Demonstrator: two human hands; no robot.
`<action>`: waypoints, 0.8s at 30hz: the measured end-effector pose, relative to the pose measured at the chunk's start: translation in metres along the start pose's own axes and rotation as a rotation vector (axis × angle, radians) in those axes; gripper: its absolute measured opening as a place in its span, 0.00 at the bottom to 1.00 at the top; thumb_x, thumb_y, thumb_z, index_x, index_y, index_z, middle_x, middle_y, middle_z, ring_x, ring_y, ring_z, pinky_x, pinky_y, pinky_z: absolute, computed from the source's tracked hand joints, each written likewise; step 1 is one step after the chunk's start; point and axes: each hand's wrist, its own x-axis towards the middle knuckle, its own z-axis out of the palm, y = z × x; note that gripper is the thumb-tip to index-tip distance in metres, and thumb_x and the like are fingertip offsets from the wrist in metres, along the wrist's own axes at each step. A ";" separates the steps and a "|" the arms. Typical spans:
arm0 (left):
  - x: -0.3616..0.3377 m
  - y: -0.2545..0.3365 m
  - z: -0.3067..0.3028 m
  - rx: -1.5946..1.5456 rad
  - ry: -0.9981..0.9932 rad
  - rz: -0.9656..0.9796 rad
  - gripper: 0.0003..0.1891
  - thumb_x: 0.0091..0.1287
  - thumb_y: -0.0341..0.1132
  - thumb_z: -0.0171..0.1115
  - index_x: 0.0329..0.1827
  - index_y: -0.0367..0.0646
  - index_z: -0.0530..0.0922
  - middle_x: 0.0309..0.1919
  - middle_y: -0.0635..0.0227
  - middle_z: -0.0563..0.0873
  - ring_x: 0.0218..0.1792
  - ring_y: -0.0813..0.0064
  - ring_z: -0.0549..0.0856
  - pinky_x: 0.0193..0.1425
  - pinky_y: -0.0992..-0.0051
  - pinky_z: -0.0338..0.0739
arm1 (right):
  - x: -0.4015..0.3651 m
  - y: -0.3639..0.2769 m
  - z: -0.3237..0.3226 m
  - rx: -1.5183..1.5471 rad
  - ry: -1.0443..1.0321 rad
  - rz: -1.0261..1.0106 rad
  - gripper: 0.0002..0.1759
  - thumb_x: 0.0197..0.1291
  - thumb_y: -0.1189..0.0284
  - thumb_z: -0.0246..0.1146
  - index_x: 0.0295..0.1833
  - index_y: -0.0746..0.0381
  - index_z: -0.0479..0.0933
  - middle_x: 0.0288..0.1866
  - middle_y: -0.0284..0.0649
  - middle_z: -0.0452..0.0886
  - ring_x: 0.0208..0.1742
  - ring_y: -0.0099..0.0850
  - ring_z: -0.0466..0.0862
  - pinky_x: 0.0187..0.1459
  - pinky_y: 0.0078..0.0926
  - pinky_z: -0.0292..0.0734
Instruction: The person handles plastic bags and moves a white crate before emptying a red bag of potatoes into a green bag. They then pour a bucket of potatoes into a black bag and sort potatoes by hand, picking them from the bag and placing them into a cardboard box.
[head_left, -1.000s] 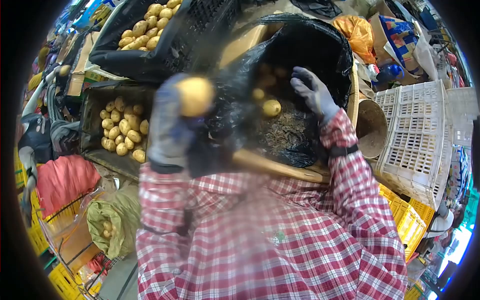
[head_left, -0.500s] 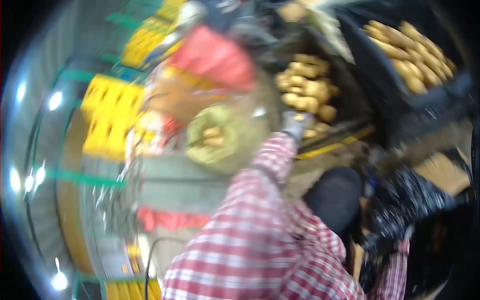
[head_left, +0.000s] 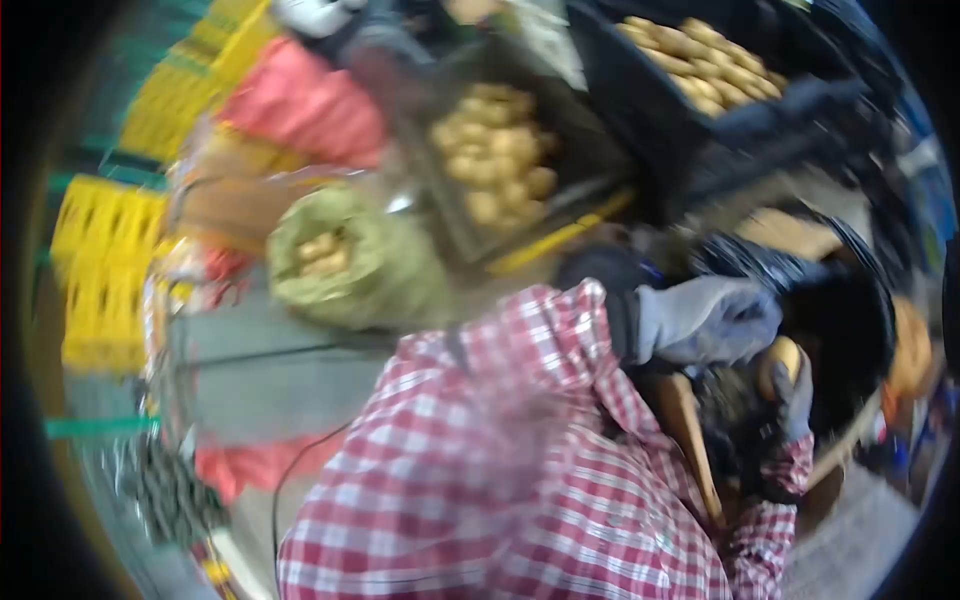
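Note:
My left hand [head_left: 712, 318], in a grey glove, reaches over a dark round container [head_left: 835, 365]. Its fingers are curled, and what they hold, if anything, is hidden. Just below it, my right hand [head_left: 796, 400], also gloved, has its fingers around one potato [head_left: 784, 358]. Potatoes [head_left: 495, 150] fill part of a dark crate [head_left: 560, 230] with a yellow edge. Blur softens the crate and its contents.
A green sack [head_left: 375, 270] holds some potatoes. More lie in a black-lined bin [head_left: 740, 145] at the upper right. Yellow crates [head_left: 105, 275] and a red sack [head_left: 305, 105] are at the left. A wooden piece [head_left: 690, 440] is beside my sleeve.
My left hand has moved from the potatoes in the crate to the dark round container, beside my right hand. The view has shifted, and my right hand has come into sight.

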 end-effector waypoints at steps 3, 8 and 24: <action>-0.001 -0.040 0.047 0.284 -0.135 -0.046 0.14 0.73 0.38 0.59 0.55 0.41 0.73 0.41 0.69 0.80 0.41 0.82 0.76 0.45 0.79 0.75 | -0.065 -0.095 0.020 -0.135 0.138 -0.072 0.38 0.52 0.58 0.75 0.63 0.65 0.69 0.49 0.42 0.80 0.45 0.29 0.81 0.50 0.26 0.78; 0.006 -0.093 0.076 -0.068 0.033 -0.206 0.24 0.71 0.41 0.61 0.62 0.34 0.67 0.47 0.61 0.80 0.51 0.77 0.79 0.56 0.74 0.77 | -0.122 -0.099 0.029 -0.444 0.288 -0.335 0.40 0.46 0.55 0.77 0.60 0.66 0.71 0.47 0.51 0.82 0.45 0.42 0.85 0.49 0.35 0.80; -0.001 -0.067 0.048 0.745 -0.235 0.086 0.25 0.72 0.43 0.59 0.66 0.38 0.69 0.57 0.62 0.78 0.56 0.73 0.78 0.60 0.72 0.75 | -0.154 -0.094 0.044 0.673 0.076 -0.012 0.47 0.50 0.84 0.73 0.74 0.65 0.56 0.64 0.41 0.72 0.62 0.30 0.75 0.65 0.31 0.70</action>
